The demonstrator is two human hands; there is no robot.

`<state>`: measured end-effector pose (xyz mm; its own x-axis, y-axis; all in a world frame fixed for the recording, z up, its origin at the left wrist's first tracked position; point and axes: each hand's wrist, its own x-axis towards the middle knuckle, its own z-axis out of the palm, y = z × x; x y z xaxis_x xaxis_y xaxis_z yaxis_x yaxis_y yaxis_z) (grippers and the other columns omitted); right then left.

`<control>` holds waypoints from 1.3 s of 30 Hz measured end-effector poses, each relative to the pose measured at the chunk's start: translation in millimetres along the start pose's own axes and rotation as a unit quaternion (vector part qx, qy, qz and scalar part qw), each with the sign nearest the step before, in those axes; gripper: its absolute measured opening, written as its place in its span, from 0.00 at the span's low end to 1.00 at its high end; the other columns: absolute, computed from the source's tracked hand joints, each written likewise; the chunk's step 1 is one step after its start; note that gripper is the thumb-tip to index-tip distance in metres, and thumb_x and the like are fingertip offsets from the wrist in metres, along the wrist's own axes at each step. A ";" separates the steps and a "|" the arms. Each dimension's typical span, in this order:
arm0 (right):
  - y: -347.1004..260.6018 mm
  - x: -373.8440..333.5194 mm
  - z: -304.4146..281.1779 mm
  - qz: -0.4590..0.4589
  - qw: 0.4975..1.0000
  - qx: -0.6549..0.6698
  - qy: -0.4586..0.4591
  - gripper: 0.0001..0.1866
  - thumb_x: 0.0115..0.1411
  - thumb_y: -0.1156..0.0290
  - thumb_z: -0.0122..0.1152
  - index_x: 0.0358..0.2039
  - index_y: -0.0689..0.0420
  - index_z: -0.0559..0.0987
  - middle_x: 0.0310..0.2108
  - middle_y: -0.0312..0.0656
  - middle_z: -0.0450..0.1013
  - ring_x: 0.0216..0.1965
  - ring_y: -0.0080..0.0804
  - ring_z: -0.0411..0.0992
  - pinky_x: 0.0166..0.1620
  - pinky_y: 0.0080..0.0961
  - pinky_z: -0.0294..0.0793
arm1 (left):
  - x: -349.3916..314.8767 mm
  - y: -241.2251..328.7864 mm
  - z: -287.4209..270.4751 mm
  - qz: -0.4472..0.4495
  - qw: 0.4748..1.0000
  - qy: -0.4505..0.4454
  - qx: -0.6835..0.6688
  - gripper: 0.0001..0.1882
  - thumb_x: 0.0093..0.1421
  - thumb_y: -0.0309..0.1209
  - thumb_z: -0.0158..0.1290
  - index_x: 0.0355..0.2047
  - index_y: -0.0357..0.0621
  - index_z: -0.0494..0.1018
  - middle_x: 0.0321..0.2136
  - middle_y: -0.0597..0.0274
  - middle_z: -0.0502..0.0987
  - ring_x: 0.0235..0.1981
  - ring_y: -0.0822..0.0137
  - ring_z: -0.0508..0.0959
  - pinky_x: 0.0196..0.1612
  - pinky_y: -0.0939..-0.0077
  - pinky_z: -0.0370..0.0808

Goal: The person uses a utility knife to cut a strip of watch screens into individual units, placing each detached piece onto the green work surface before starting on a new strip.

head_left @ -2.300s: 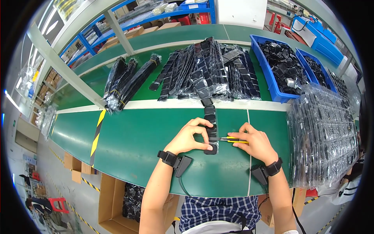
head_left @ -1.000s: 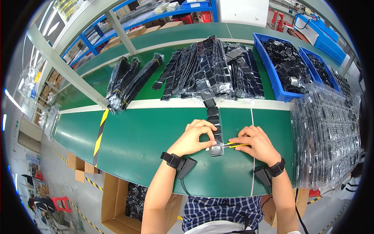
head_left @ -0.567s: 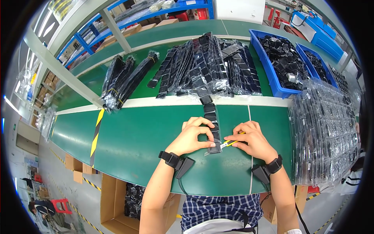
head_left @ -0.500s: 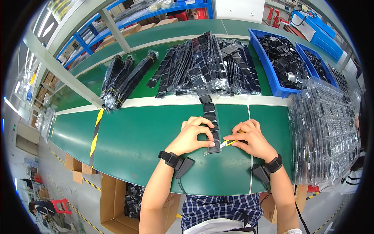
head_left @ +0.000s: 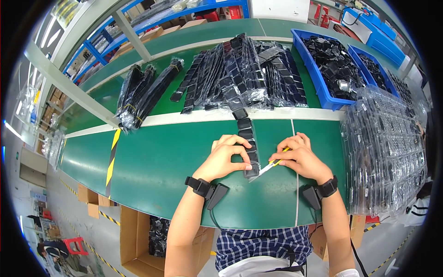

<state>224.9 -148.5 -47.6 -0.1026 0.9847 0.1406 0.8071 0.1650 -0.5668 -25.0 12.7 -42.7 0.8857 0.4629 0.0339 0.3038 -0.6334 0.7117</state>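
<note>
A long strip of black square pieces in clear plastic (head_left: 245, 123) runs from the pile at the back down to the near part of the green table. My left hand (head_left: 226, 158) is closed on this strip near its lower end, thumb and fingers pinching its edge. My right hand (head_left: 302, 158) grips a yellow utility knife (head_left: 277, 162). Its pale blade points down and left, close beside the strip's lower end; whether it touches the plastic I cannot tell. Black straps with small dark boxes sit on both wrists.
Behind the strip lies a pile of similar bagged strips (head_left: 207, 83), with banded bundles (head_left: 154, 94) to its left. Blue bins (head_left: 330, 102) of loose black pieces stand at back right. Stacked clear trays (head_left: 383, 157) rise on the right. Below the table sits an open carton (head_left: 131, 240).
My right hand has drawn the knife slightly up and right, and more of its blade shows. My left hand keeps its hold on the strip. The whole view has shifted a little.
</note>
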 end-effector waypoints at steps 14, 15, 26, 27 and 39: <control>-1.1 -5.3 -8.7 0.026 0.990 -0.069 0.117 0.19 0.58 0.71 0.71 0.51 0.46 0.87 0.39 0.34 0.72 0.46 0.37 0.67 0.61 0.38 0.60 | -15.9 -4.5 -29.6 -0.037 0.994 0.094 0.036 0.19 0.43 0.37 0.76 0.36 0.53 0.82 0.56 0.66 0.76 0.61 0.55 0.68 0.67 0.55 0.60; -4.1 -4.3 -6.9 0.027 0.990 -0.070 0.118 0.19 0.58 0.71 0.71 0.51 0.46 0.87 0.39 0.34 0.72 0.46 0.37 0.67 0.61 0.38 0.60 | -16.0 2.9 -30.0 -0.036 0.994 0.094 0.036 0.19 0.43 0.37 0.76 0.36 0.53 0.82 0.56 0.66 0.76 0.61 0.55 0.68 0.67 0.55 0.60; -14.2 -1.6 0.2 0.007 0.993 -0.081 0.088 0.16 0.57 0.70 0.72 0.47 0.42 0.88 0.39 0.32 0.72 0.46 0.34 0.69 0.64 0.40 0.59 | -6.6 18.4 -5.5 0.128 0.990 0.036 0.051 0.10 0.42 0.32 0.74 0.27 0.54 0.86 0.58 0.72 0.76 0.63 0.55 0.65 0.68 0.54 0.57; -14.7 -1.4 0.0 0.006 0.994 -0.075 0.078 0.16 0.57 0.70 0.72 0.47 0.42 0.88 0.39 0.32 0.72 0.45 0.34 0.69 0.65 0.40 0.59 | -4.8 15.1 -4.9 0.129 0.990 0.055 0.017 0.08 0.43 0.31 0.73 0.26 0.54 0.87 0.56 0.73 0.78 0.63 0.56 0.66 0.67 0.55 0.58; -12.8 4.4 13.4 0.025 0.996 -0.057 0.064 0.15 0.59 0.68 0.71 0.46 0.36 0.88 0.43 0.28 0.71 0.56 0.34 0.67 0.73 0.60 0.44 | 12.7 -18.8 9.5 0.087 0.993 0.082 0.001 0.09 0.52 0.37 0.71 0.31 0.52 0.85 0.48 0.77 0.82 0.57 0.63 0.72 0.62 0.63 0.61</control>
<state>206.4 -145.6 -50.6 0.0084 0.9750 0.2219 0.8707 0.1020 -0.4812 -16.2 24.5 -62.3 0.8563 0.4402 0.2702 0.1517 -0.7143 0.6831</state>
